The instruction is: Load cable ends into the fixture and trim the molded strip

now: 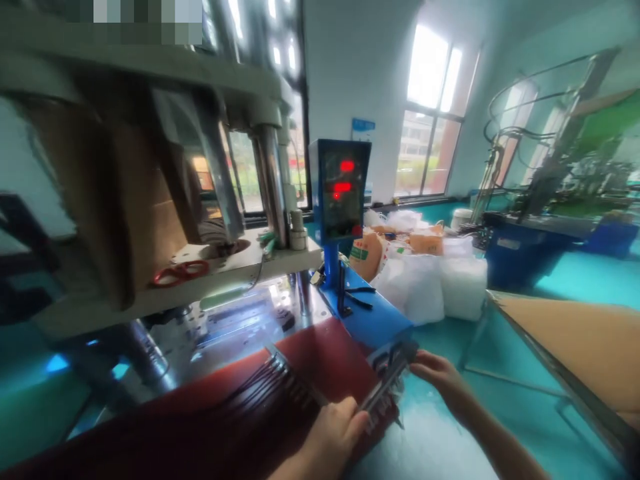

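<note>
My left hand [339, 427] is closed round the near end of a metal strip [385, 387] with a row of small fittings along it. At the strip's far end, the fingers of my right hand [434, 368] are pressed together on it. The strip is held over the right edge of a dark red board [325, 357]. On that board lies another metal bar [290, 377], with several dark cables running left from it. Motion blurs the small fittings.
A large press [270, 180] stands at the left, with red-handled scissors [181, 273] on its ledge. Beside it are a control box [343, 190] with red digits and black-handled pliers [359, 298] on a blue surface. White bags [417, 287] and a brown-topped table [575, 340] are to the right.
</note>
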The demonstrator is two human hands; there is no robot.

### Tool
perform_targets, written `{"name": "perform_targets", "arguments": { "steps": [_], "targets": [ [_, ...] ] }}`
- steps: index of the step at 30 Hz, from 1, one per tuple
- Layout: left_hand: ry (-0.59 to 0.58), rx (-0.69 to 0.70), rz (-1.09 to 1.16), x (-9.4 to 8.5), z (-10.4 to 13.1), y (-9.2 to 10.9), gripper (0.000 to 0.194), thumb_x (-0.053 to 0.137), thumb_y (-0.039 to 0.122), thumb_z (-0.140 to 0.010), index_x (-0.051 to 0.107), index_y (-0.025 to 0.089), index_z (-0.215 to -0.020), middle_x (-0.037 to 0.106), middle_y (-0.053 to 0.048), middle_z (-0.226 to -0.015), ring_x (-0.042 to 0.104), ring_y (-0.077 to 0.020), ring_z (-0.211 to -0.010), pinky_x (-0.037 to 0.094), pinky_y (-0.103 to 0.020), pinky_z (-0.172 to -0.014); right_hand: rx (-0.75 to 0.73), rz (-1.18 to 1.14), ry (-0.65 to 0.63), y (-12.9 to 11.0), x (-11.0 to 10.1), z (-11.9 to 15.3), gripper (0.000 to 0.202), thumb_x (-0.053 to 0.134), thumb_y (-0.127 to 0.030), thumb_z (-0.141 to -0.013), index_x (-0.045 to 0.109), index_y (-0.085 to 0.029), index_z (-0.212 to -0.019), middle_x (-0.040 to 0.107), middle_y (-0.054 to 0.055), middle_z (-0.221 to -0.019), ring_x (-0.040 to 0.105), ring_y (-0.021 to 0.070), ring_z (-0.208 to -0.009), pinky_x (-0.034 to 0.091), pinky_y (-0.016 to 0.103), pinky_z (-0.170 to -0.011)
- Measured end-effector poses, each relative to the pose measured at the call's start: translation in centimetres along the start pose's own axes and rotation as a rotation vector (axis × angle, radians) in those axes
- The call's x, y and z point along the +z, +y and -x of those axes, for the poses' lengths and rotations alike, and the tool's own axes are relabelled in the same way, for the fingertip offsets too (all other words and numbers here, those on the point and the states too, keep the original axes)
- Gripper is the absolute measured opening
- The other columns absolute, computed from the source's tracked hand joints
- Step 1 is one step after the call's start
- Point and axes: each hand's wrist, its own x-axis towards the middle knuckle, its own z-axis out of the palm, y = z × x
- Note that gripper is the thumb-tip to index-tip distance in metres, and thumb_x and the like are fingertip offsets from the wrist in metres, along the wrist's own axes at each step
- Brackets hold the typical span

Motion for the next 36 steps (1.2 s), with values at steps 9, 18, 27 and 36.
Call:
{"name": "perform_targets", "arguments": {
  "steps": [9, 18, 27, 36],
  "targets": [
    [-0.125, 0.026, -0.202, 1.5, -0.8, 2.5, 0.038, 0.028, 0.043, -0.092, 0.051, 0.015, -0.080, 0.061, -0.006, -0.079, 0.053, -0.0172, -0.069, 0.027, -0.027, -0.059, -0.052, -0.240, 0.202, 2.9, -1.6, 1.8, 0.027, 0.070, -0.036, -0.063, 0.062, -0.020, -0.083, 0.065, 0.003, -0.080, 0.057, 0.0201, -0.077, 0.043, 0.035, -0.074],
    [-0.145, -0.065, -0.403, 1.6, -1.6, 5.3, 0.033, 0.030, 0.036, -0.094, 0.055, 0.016, -0.095, 0.064, -0.009, -0.092, 0.060, -0.0263, -0.087, 0.038, -0.030, -0.069, -0.073, -0.197, 0.354, 3.4, -2.2, 3.0, 0.022, 0.067, -0.033, -0.057, 0.054, -0.019, -0.067, 0.056, 0.000, -0.065, 0.051, 0.0173, -0.065, 0.041, 0.033, -0.065],
    [-0.039, 0.004, -0.529, 1.8, -3.7, 6.9, 0.029, 0.035, 0.034, -0.093, 0.057, 0.015, -0.094, 0.066, -0.008, -0.084, 0.063, -0.0292, -0.082, 0.046, -0.037, -0.067, -0.173, 0.231, 0.501, 3.2, -1.6, 6.0, 0.014, 0.055, -0.034, -0.062, 0.048, -0.022, -0.065, 0.052, 0.000, -0.068, 0.050, 0.0188, -0.070, 0.041, 0.035, -0.071],
    [0.002, 0.157, -0.637, 4.0, -4.1, 5.2, 0.024, 0.038, 0.029, -0.092, 0.056, 0.013, -0.092, 0.064, -0.008, -0.081, 0.063, -0.0289, -0.075, 0.049, -0.041, -0.064, -0.234, 0.718, 0.298, 3.2, -4.2, 4.6, 0.025, 0.051, -0.043, -0.078, 0.066, -0.023, -0.072, 0.063, 0.004, -0.073, 0.056, 0.0239, -0.075, 0.043, 0.043, -0.071]
  ]
}}
